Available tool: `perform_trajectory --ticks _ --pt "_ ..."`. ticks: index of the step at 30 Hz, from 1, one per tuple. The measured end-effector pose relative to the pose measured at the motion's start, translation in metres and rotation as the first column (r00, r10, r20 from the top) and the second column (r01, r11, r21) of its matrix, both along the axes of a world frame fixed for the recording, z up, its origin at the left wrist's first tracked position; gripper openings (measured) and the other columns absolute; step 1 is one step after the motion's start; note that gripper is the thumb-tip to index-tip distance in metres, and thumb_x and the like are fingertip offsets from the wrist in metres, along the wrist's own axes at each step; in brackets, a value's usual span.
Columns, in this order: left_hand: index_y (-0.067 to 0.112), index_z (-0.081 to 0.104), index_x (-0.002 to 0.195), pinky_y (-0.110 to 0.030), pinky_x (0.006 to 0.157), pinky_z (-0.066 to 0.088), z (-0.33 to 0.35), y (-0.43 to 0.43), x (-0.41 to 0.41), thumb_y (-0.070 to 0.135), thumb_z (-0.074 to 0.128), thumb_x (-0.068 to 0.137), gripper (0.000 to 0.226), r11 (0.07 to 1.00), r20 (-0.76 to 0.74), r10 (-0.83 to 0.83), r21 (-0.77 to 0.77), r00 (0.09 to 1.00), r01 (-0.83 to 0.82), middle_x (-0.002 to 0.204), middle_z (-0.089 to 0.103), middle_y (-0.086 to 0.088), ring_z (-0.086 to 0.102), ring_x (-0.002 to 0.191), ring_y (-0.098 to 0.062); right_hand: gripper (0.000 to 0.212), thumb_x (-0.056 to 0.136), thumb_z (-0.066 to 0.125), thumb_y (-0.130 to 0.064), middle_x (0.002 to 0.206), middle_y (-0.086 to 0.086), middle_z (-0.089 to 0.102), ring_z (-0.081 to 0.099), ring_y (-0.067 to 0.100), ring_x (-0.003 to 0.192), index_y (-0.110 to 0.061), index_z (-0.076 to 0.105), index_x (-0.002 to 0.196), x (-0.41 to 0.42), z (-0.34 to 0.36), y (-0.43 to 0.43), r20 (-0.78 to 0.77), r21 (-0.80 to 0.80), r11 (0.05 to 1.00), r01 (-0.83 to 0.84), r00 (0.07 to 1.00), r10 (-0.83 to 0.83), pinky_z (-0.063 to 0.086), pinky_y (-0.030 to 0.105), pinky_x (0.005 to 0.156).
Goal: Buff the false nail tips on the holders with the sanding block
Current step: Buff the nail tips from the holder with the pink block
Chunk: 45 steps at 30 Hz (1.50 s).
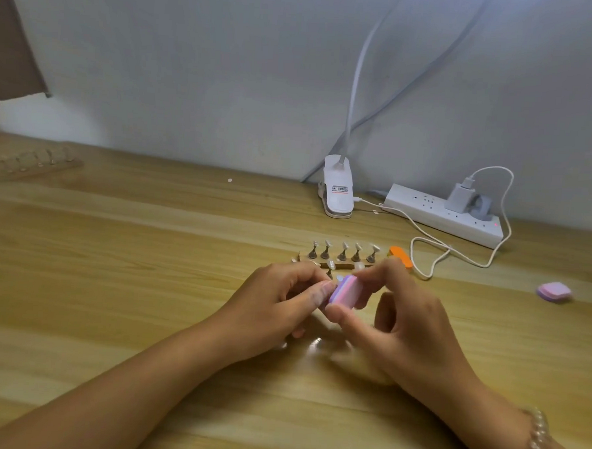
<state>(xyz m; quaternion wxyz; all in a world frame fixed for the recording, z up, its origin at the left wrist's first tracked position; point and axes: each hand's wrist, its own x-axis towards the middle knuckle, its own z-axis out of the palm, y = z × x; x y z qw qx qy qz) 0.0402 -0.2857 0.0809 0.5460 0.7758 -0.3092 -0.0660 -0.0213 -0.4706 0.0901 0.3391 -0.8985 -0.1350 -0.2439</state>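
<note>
So the buffing step is happening right now. The right hand (402, 319) is clamping the pink-and-purple sanding block (346, 292) between thumb and fingers (384, 273), holding it up off the tabletop (113, 283) and tilted toward the other hand. The left hand (277, 299) is curling its fingers (306, 271) into a tight pinch right against the block. It looks like it's gripping a single holder with a pale tip (338, 278) peeking out at the block's edge, but most of that is hidden, so I'm guessing. Just behind the hands, the rest of the false nail tips (343, 247) are standing upright on their holders (341, 256) in a row. There's an orange file-looking thing (401, 256) at the right end, and a spare pink block (554, 291) is sitting well off to the right. I can't tell how many tips are already buffed. For the next move I'd say short light strokes across the tip while the left pinch is keeping it from twisting, then swapping it for another from the row without knocking the neighbours over.
</note>
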Motion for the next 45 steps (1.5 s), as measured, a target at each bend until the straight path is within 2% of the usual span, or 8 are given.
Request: perform_trajectory --ticks 6,10,14,17,21,25,35,45 --pt "0.011 0.069 0.094 -0.034 0.051 0.047 -0.0008 0.001 0.0012 0.016 0.055 0.102 0.017 1.0 0.007 0.001 0.002 1.0 -0.001 0.073 0.065 -0.015 0.054 0.052 -0.016 0.04 0.077 0.066 -0.059 0.081 -0.02 0.058 0.048 0.011 0.048 -0.027 0.053 0.098 -0.0016 -0.0024 0.0042 0.004 -0.059 0.997 -0.046 0.999 0.046 0.039 0.024 0.046" --pt "0.009 0.069 0.095 -0.031 0.051 0.048 -0.0003 -0.0002 -0.001 0.022 0.056 0.101 0.019 0.999 -0.038 -0.02 -0.034 0.999 0.018 0.079 0.074 -0.003 0.064 0.064 -0.036 0.044 0.078 0.068 -0.061 0.081 -0.016 0.063 0.048 0.013 0.048 -0.023 0.056 0.099 0.002 0.002 -0.0026 -0.017 0.046 0.998 0.045 0.999 -0.044 0.034 0.023 0.051" --pt "0.012 0.068 0.095 -0.041 0.05 0.048 -0.0011 0.0008 0.0001 0.029 0.054 0.092 0.022 1.0 -0.008 -0.014 -0.018 1.0 0.013 0.074 0.068 -0.005 0.055 0.052 -0.016 0.037 0.08 0.066 -0.058 0.082 -0.018 0.063 0.046 0.011 0.047 -0.028 0.056 0.099 -0.0009 -0.0002 0.0039 -0.024 -0.006 0.999 -0.049 0.999 0.049 0.031 0.017 0.049" --pt "0.015 0.068 0.097 -0.047 0.05 0.049 -0.0006 0.0006 -0.0016 0.028 0.056 0.092 0.018 0.999 -0.014 -0.039 -0.034 0.999 0.038 0.085 0.073 0.005 0.056 0.056 -0.028 0.041 0.081 0.065 -0.061 0.082 -0.014 0.067 0.048 0.012 0.046 -0.024 0.059 0.098 0.0024 0.0025 -0.003 -0.046 0.123 0.992 -0.006 0.999 0.012 0.034 0.022 0.051" --pt "0.02 0.069 0.096 -0.037 0.048 0.048 -0.0022 0.0014 0.0003 0.023 0.061 0.09 0.01 1.0 0.037 -0.032 0.001 0.999 0.032 0.087 0.071 0.01 0.054 0.051 -0.011 0.035 0.081 0.064 -0.056 0.082 -0.021 0.059 0.047 0.011 0.049 -0.028 0.06 0.101 -0.0025 0.0021 0.0042 -0.016 -0.036 0.997 -0.066 0.998 0.065 0.031 0.016 0.05" --pt "0.024 0.069 0.089 -0.026 0.047 0.044 -0.0039 0.0015 0.0012 0.015 0.067 0.094 0.01 1.0 0.076 -0.018 0.012 0.997 0.017 0.079 0.067 0.015 0.054 0.049 -0.007 0.034 0.078 0.065 -0.057 0.077 -0.017 0.061 0.047 0.011 0.048 -0.028 0.06 0.096 0.0015 0.0023 -0.0019 -0.033 0.04 0.999 -0.015 0.999 0.017 0.029 0.016 0.051" --pt "0.025 0.071 0.088 -0.028 0.045 0.046 -0.0023 0.0009 0.001 0.014 0.069 0.093 0.012 1.0 0.088 0.004 0.028 0.996 -0.007 0.066 0.064 0.023 0.055 0.047 -0.003 0.04 0.079 0.064 -0.063 0.075 -0.016 0.06 0.047 0.011 0.05 -0.026 0.061 0.094 0.0022 0.0034 -0.0037 -0.005 0.026 0.999 0.038 0.999 -0.038 0.031 0.019 0.05" --pt "0.019 0.071 0.096 -0.04 0.048 0.049 -0.0025 0.001 0.0015 0.022 0.063 0.093 0.008 0.999 0.018 -0.016 -0.047 1.0 0.016 0.086 0.074 -0.002 0.056 0.054 -0.013 0.042 0.077 0.067 -0.061 0.072 -0.027 0.057 0.046 0.007 0.046 -0.025 0.057 0.097 -0.0026 0.0046 0.003 0.001 -0.015 1.0 0.001 1.0 -0.001 0.032 0.016 0.05"
